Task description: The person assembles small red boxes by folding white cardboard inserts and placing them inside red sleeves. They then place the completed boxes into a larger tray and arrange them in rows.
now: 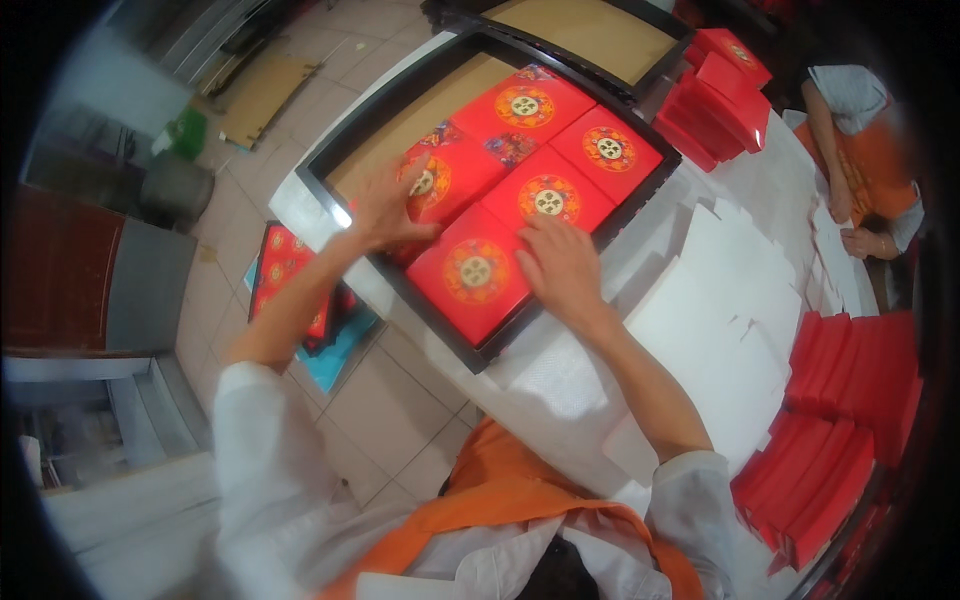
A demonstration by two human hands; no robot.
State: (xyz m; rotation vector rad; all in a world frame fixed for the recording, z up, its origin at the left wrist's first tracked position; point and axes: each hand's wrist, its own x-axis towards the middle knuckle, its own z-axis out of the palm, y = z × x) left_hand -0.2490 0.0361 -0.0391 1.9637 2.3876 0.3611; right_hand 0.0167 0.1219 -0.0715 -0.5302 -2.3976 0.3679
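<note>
Several red square boxes (474, 315) with round floral medallions lie side by side in a black-rimmed tray (345, 150) with a tan bottom. My left hand (385, 208) rests at the left side of a red box (462, 165), fingers spread, thumb pointing inward across the boxes. My right hand (565, 262) lies over the right edge of the near boxes. Its fingertips touch the tops of two of them, close to the tray's right rim. Neither hand is lifting a box. Part of the left box's medallion is covered by my left fingers.
A second black-rimmed tray (590, 30) is behind. Red boxes (715, 105) pile up at the far right. White flat card sheets (715, 300) cover the table's right side, beside stacked red cartons (815, 480). A co-worker's hands (855, 225) handle white card. A filled tray (290, 280) sits low on the left.
</note>
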